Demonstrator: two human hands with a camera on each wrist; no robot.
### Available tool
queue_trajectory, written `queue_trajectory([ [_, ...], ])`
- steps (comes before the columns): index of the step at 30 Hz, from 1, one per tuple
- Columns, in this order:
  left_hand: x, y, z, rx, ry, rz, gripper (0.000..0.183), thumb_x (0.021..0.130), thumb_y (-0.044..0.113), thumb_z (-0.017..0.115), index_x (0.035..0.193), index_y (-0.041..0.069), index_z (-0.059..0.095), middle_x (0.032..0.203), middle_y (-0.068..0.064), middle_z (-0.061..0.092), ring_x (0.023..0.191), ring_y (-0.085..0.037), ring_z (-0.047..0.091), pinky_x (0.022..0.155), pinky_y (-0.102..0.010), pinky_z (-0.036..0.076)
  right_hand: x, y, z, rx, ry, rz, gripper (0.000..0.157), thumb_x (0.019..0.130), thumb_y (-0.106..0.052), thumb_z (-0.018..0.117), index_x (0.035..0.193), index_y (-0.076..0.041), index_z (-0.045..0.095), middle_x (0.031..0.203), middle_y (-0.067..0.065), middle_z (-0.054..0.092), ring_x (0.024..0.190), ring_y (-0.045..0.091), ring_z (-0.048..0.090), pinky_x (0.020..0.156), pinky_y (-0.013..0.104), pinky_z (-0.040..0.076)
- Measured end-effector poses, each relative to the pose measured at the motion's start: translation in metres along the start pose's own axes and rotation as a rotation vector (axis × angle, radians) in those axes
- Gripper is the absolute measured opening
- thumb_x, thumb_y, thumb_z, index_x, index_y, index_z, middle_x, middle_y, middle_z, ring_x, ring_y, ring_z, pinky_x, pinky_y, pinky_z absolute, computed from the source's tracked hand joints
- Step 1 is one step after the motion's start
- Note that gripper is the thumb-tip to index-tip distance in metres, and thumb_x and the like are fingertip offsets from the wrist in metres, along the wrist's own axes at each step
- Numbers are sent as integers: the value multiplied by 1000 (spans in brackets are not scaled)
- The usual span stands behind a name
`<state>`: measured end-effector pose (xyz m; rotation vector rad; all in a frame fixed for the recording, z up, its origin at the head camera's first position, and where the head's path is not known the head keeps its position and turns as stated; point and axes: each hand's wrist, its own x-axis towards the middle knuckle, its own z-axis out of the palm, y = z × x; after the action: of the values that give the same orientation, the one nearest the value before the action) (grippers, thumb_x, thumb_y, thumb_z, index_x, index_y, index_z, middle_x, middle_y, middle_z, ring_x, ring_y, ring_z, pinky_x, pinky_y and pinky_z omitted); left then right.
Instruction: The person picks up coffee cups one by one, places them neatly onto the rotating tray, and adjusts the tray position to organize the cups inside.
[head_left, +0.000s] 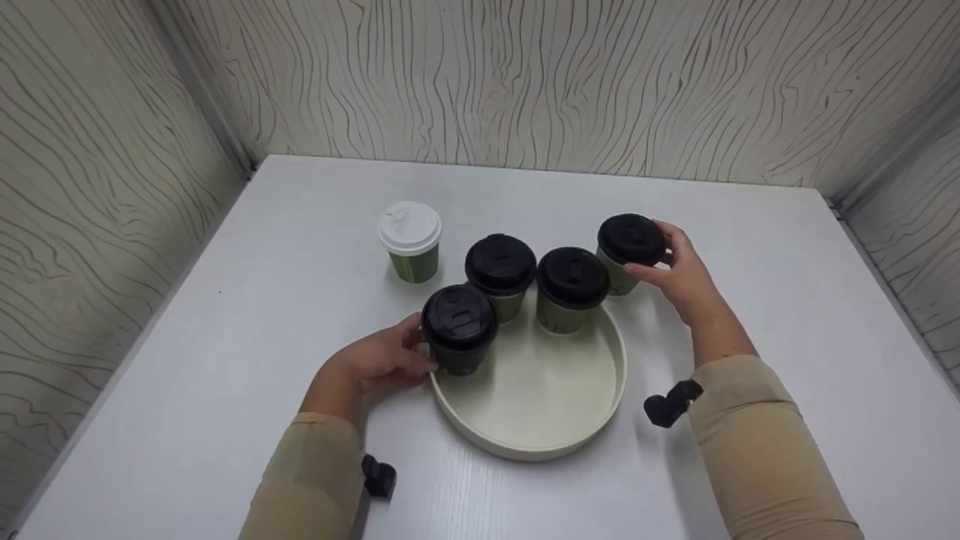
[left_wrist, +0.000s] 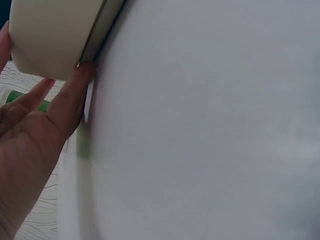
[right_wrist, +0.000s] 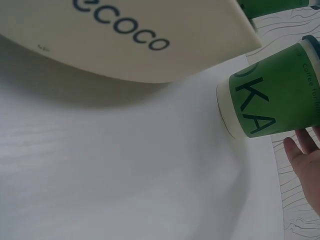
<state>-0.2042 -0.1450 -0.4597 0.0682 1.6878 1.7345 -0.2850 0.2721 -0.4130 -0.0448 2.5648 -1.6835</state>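
Observation:
At the left rim of a round cream tray [head_left: 536, 405], my left hand [head_left: 386, 352] holds a dark coffee cup [head_left: 459, 330] with a black lid, fingers behind it and thumb in front. The left wrist view shows my left fingers [left_wrist: 67, 100] right at the tray's outer wall [left_wrist: 55, 35]. My right hand [head_left: 679, 270] grips a green coffee cup [head_left: 619, 277] with a black lid, beyond the tray's right rim. Its green sleeve [right_wrist: 280, 90] fills the right of the right wrist view. Two more black-lidded cups, one left [head_left: 501, 270] and one right [head_left: 572, 289], stand at the tray's back.
A green cup with a white lid [head_left: 412, 244] stands on the white table [head_left: 255, 330], behind and left of the tray. Wood-grain patterned panels [head_left: 495, 82] rise behind the table and at both sides. Black devices [head_left: 671, 403] sit on both wrists.

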Motion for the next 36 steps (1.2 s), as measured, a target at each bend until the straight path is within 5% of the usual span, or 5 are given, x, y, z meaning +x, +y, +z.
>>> queue_trajectory([
  [8,-1,1,1,2,14,-19,81,73,-4,68,138,28,32,133,-8,38,104,-19,48,79,-31,45,-1,5,3,40,29,-31,91,74,-21,76,144,-14,18,146,12,24,131,32,28,102,46,31],
  [18,1,0,1,24,15,-17,76,72,-3,69,134,29,38,116,-5,44,93,-18,48,74,-29,45,-3,5,11,129,76,-101,84,74,-12,76,139,-5,22,147,13,26,136,27,21,108,43,19],
  [36,0,2,2,61,48,-41,81,72,-1,69,137,32,35,132,-5,39,106,-21,46,78,-29,45,1,10,11,119,117,-97,84,72,-12,77,137,-4,24,143,15,29,133,30,27,106,45,23],
])
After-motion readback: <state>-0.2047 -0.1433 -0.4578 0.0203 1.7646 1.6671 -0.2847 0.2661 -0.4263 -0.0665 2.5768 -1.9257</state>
